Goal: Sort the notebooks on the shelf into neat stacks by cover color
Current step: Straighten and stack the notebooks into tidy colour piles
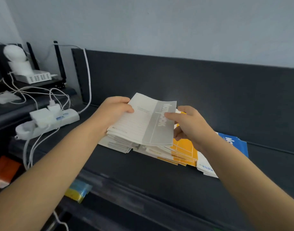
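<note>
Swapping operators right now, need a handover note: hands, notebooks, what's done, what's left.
Left hand: grips the left edge of the grey bundle.
Right hand: holds its right edge, thumb on top, fingers under.
The bundle sits over the grey pile and partly over the orange pile; I cannot tell whether it rests on them.
The blue pile is at the far right of the shelf, partly hidden by the right forearm.
Done: colours look roughly grouped, grey, orange and blue from left to right.
Left: probably set the bundle on the grey pile, then square the ragged, fanned edges.
</note>
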`<state>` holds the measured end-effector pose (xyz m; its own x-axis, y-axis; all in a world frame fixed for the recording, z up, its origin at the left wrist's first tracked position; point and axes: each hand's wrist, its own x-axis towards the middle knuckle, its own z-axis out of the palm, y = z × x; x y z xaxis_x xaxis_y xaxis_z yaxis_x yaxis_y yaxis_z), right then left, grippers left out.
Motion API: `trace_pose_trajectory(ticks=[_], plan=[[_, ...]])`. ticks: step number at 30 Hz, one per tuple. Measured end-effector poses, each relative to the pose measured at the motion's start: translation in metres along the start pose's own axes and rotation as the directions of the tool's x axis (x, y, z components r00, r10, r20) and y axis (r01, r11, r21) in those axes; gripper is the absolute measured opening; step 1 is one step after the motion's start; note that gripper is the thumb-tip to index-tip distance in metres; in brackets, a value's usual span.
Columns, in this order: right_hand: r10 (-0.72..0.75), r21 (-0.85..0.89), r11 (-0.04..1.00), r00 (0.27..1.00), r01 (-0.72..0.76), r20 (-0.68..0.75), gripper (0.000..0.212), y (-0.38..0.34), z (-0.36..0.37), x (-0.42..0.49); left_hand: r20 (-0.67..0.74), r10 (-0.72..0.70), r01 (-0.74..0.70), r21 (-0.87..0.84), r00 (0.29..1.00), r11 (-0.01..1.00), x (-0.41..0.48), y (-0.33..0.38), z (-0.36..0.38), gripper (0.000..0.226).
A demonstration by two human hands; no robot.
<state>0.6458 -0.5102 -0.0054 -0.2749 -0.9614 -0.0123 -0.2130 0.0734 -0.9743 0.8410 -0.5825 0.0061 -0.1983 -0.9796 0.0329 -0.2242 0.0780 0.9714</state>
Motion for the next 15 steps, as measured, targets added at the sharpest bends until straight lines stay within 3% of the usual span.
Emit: trace_pose_trajectory(ticks=[3,6,8,12,15], plan=[[0.036,-0.025,0.999,0.999,-0.036,0.029,0.061,-0.010,0.026,0.008,-0.010,0.012,-0.013,-0.047,1.000,0.999,0.019,-0.006,-0.022,0.028],[0.009,-0.029,1.000,1.000,-0.009,0.026,0.033,-0.020,0.048,0.019,-0.003,0.034,-0.034,-0.062,0.999,0.998,0.040,-0.012,-0.045,0.026],[-0.012,-0.050,0.999,1.000,0.012,-0.001,0.029,-0.025,0.065,0.026,0.011,0.030,-0.029,-0.060,0.999,0.998,0.055,-0.018,-0.058,0.027],[-0.019,-0.314,0.950,0.997,-0.005,-0.073,0.068,-0.025,0.102,0.044,0.082,0.036,-0.035,-0.007,0.996,0.999,0.086,-0.033,-0.078,0.026],[-0.018,-0.410,0.912,0.995,-0.022,-0.094,0.063,-0.023,0.122,0.053,0.171,0.074,-0.085,0.056,0.983,0.995,0.107,-0.049,-0.083,0.024]])
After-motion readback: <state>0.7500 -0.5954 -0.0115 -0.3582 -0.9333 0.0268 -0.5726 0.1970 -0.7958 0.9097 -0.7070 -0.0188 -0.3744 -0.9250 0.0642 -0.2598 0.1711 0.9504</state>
